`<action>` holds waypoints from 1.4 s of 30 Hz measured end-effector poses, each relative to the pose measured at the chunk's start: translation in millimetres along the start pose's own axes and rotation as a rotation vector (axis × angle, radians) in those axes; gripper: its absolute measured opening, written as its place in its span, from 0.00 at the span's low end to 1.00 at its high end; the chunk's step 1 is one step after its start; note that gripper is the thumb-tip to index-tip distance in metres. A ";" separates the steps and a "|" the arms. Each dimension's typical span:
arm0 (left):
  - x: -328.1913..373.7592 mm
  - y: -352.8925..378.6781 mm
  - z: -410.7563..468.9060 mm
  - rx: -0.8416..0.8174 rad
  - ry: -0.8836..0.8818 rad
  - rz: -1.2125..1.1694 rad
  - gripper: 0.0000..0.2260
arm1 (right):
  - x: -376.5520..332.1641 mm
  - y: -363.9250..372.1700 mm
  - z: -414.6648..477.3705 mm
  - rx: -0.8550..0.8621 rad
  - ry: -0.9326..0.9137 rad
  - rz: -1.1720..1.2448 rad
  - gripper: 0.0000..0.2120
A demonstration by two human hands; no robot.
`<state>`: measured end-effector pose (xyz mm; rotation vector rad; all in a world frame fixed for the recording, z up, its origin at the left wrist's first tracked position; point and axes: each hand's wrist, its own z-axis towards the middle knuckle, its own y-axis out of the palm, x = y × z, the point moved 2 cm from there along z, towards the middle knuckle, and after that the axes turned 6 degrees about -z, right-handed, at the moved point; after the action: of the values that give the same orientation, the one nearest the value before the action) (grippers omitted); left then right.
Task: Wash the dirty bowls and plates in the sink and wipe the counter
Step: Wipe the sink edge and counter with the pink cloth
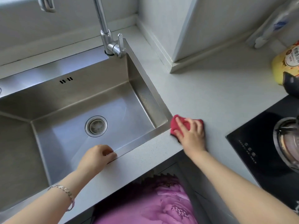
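At the front right corner of the sink, head view, a red cloth lies on the pale speckled bench, touching the sink's steel rim. The right hand sits on top of the cloth. Its fingers are bent down and grasping the cloth, which is bunched up between them and pressed to the bench surface.

The left hand rests on the front rim of the sink, well apart from the cloth. Its fingers are loosely curled with nothing in them. A metal bracelet is on the left wrist.

The sink is a deep rectangular steel basin. The drain strainer sits in the middle of its bare floor, and overflow slots show in the back wall. A chrome tap stands at the back right corner, its lever upright and its spout leaving the top of the frame.

Right of the cloth, a black glass hob is set into the bench. A pot with a glass lid stands on it at the frame edge. Farther back on the right stands a yellow bottle with a printed label. A dark object is in front of it; what that is cannot be told.

A white wall corner meets the bench behind the sink. Purple flowered fabric shows below the bench's front edge
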<state>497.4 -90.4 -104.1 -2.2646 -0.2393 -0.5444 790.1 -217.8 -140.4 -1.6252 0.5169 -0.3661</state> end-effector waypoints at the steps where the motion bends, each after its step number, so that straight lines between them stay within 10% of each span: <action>1: 2.4 0.3 -0.3 -0.009 -0.011 0.028 0.06 | 19.7 -5.3 7.8 0.022 0.093 0.023 0.25; 8: 21.7 3.2 10.9 -0.049 -0.103 0.347 0.11 | 101.6 -23.2 8.0 -0.037 0.540 -0.064 0.25; 14: 28.7 0.5 20.6 -0.119 -0.108 0.370 0.07 | 30.3 -6.0 -24.6 -0.048 0.491 -0.003 0.26; 28: -123.0 -61.2 -57.0 0.324 -0.301 -0.171 0.09 | -247.7 24.7 -104.1 -0.212 -0.766 -0.016 0.23; 42: -227.6 -57.7 -172.8 0.761 -0.540 -0.408 0.14 | -250.7 38.8 -124.1 -0.057 -1.394 -0.015 0.20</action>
<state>222.1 -178.4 -65.4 -1.5611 -1.0093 0.0037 508.9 -192.3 -148.1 -1.5371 -0.5517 0.7736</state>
